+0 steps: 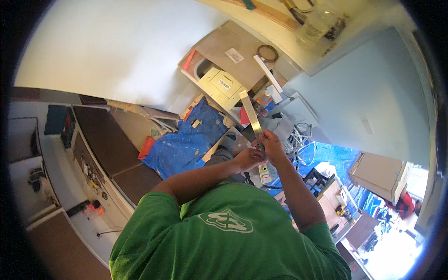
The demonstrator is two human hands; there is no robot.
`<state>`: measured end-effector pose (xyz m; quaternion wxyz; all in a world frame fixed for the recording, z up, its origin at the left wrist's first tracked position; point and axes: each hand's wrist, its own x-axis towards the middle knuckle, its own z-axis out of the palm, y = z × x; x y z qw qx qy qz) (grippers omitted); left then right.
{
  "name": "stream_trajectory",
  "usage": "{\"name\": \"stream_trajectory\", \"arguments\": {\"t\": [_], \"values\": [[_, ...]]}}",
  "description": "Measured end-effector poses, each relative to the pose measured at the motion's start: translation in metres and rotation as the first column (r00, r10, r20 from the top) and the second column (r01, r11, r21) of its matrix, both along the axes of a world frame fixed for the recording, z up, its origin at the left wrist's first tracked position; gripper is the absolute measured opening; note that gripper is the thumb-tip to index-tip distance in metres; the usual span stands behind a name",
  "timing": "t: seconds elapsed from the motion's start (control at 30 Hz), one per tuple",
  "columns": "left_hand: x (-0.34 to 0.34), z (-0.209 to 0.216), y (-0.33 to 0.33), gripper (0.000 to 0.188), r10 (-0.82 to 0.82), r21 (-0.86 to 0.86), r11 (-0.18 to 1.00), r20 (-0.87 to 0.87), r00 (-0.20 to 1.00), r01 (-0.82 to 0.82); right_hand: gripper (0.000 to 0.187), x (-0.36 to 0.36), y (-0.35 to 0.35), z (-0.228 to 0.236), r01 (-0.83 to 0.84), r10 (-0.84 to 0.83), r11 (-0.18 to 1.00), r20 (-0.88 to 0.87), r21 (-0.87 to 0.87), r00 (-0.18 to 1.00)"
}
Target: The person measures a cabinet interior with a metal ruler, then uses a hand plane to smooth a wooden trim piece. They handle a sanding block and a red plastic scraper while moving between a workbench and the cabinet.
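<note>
In front of my chest, both hands are around the lower part of a long, flat, shiny strip (pixel 251 112), pale gold toward its upper end. My right hand (pixel 271 144) is closed on the strip, thumb and fingers pinching it. Lower and to its left, my left hand (pixel 249 158) has its fingers bent round the strip's lower end; its fingertips are partly hidden. The strip slants up and away, its far end beside a cream-yellow box-like panel (pixel 221 86). A small white piece with a red outline (pixel 265 173) shows just below my hands.
A paint-spotted blue tarp (pixel 186 144) covers the floor ahead left. Tangled cables (pixel 298 144) lie right of my hands. Beyond, a brown board (pixel 233 42) carries a dark ring-shaped roll (pixel 267 53). Tools (pixel 93 179) lie on the left counter. Someone in red (pixel 405 205) is far right.
</note>
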<state>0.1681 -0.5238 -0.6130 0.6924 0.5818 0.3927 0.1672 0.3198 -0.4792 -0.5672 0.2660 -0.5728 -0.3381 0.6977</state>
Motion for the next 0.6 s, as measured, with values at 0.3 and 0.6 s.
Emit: {"name": "stream_trajectory", "arguments": {"t": [0.3,0.6], "values": [[-0.061,-0.102,0.048,0.031,0.358,0.029,0.932,-0.22,0.907,-0.361,0.041,0.023,0.054,-0.007,0.116,-0.19,0.95,0.246,0.288,0.95],[-0.14,-0.334,0.218,0.028,0.584,-0.24,0.734,-0.254,0.77,-0.636,0.039,0.088,-0.066,-0.142,-0.095,0.119,0.993,0.487,-0.074,0.865]]}}
